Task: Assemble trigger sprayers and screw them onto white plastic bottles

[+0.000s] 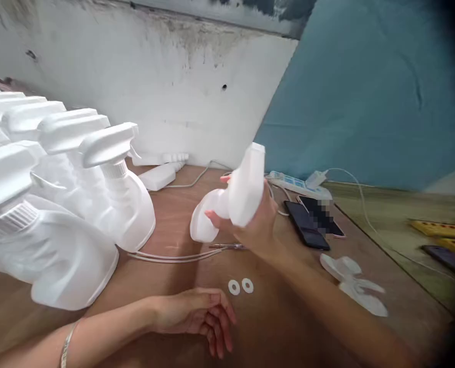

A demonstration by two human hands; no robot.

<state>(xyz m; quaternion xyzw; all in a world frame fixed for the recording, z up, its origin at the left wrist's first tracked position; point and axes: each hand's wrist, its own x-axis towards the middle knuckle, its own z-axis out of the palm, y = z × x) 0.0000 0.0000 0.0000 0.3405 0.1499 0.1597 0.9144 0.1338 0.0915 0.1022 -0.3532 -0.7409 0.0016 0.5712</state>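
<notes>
My right hand (256, 225) is closed around a white spray-bottle trigger head (237, 197), held tilted a little above the brown table (166, 214). My left hand (202, 317) rests on the table near the front edge, holding nothing, its fingers loosely curled and apart. Two small white rings (241, 286) lie on the table just beyond the left hand. Thin clear tubes (174, 255) lie between the rings and the bottles.
Several white spray bottles (70, 204) with trigger heads stand in rows at the left. Two dark phones (312, 222) and a white power strip (298, 184) lie at the back right. White plastic pieces (352, 283) sit right of my forearm. A stained white wall stands behind.
</notes>
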